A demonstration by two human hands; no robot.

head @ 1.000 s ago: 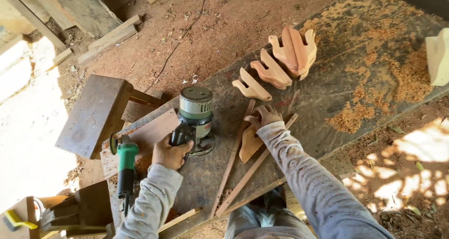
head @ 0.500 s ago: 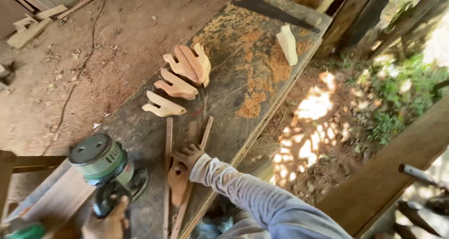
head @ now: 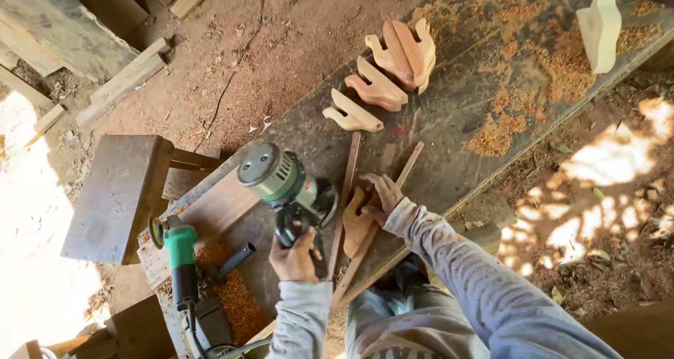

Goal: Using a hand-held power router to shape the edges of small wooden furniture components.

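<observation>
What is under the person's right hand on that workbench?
The right hand presses on a curved wooden piece, which lies between two thin wooden strips on the workbench. The part of the piece beneath the palm is covered, so its shape there cannot be seen.

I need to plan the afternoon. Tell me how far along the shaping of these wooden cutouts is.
Done, by the look of it: a group of shaped wooden pieces lies farther up the workbench, amid sawdust. In hand: the right hand presses one cutout between two wooden strips, while the left hand holds the green router lifted beside it. Left: a pale blank.
</observation>
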